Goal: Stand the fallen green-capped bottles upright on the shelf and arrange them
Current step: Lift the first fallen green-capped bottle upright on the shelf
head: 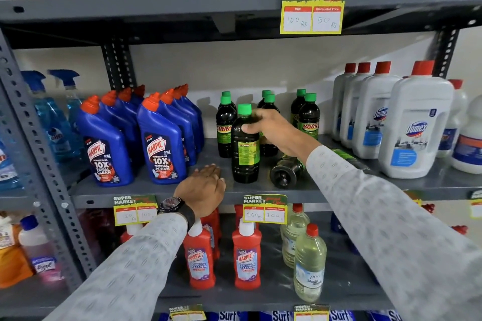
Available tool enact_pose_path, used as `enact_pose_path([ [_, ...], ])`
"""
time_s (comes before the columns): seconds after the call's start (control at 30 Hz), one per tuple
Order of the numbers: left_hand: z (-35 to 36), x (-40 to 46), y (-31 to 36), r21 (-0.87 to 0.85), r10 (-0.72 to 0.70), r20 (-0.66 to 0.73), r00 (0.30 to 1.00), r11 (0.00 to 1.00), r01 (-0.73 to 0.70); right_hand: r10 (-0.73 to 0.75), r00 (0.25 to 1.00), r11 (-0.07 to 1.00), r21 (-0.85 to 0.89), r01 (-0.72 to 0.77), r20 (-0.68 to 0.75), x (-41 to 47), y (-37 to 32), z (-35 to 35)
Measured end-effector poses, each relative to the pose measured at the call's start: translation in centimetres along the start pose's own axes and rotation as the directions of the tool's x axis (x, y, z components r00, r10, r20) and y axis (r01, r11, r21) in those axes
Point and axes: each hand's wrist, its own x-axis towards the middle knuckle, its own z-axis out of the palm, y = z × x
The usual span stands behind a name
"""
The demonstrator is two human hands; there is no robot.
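Middle shelf (146, 191), grey metal. Right hand (273, 129) gripped an upright green-capped bottle (245, 143) around its shoulder: dark, near-black liquid, green-and-yellow label, bright green cap; it stood near the front edge. Left hand (202, 186) lay flat and relaxed on the shelf lip, holding nothing. A fallen bottle (287, 171) lay just right of the held one, base toward the aisle. Behind, standing bottles (309, 117) of the same kind, in pairs.
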Motion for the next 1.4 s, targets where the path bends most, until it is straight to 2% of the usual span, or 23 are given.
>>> enact_pose_path([
  [0.17,0.1,0.1,0.0,0.013,-0.002,-0.004,1.0,1.0,0.002,-0.076,0.987,0.992,-0.112,0.06,-0.145,0.0,0.4,0.7],
  [0.3,-0.1,0.0,0.1,0.02,0.005,0.003,1.0,1.0,-0.005,-0.104,0.962,0.97,-0.238,0.042,-0.254,-0.7,0.6,0.8],
  [0.4,-0.1,-0.1,0.1,0.024,-0.003,0.009,1.0,1.0,0.003,-0.114,0.968,0.962,-0.268,0.051,-0.225,-0.8,0.6,0.3],
  [0.53,-0.2,-0.1,0.3,0.027,-0.014,0.008,1.0,1.0,0.014,-0.058,0.994,0.998,-0.011,0.057,-0.09,-0.8,0.4,-0.6],
  [0.6,-0.3,-0.1,0.4,0.022,-0.014,0.011,1.0,1.0,0.014,-0.035,0.997,0.999,0.004,0.035,-0.071,-0.7,0.6,-0.8],
  [0.77,-0.3,-0.2,0.3,-0.007,-0.013,0.017,1.0,1.0,0.014,-0.056,0.987,0.998,-0.042,0.05,-0.153,-0.5,1.3,0.0],
  [0.93,-0.3,-0.2,0.3,0.023,-0.004,0.012,1.0,1.0,0.004,-0.166,0.948,0.959,-0.267,0.091,-0.272,-1.1,0.7,1.1],
  [1.23,-0.1,-0.1,0.2,0.021,-0.007,0.012,1.0,1.0,0.006,-0.19,0.959,0.927,-0.359,0.105,-0.209,-2.7,-0.5,-0.1],
  [1.33,-0.4,0.1,0.3,0.0,-0.033,0.058,0.998,0.999,0.033,-0.113,0.953,0.876,-0.481,-0.038,-0.281,-3.6,-0.7,-3.3],
  [1.4,-1.0,0.6,0.4,0.02,-0.057,0.074,0.996,0.998,0.056,0.06,0.947,0.809,-0.54,-0.231,-0.315,-4.1,-0.1,-5.1],
])
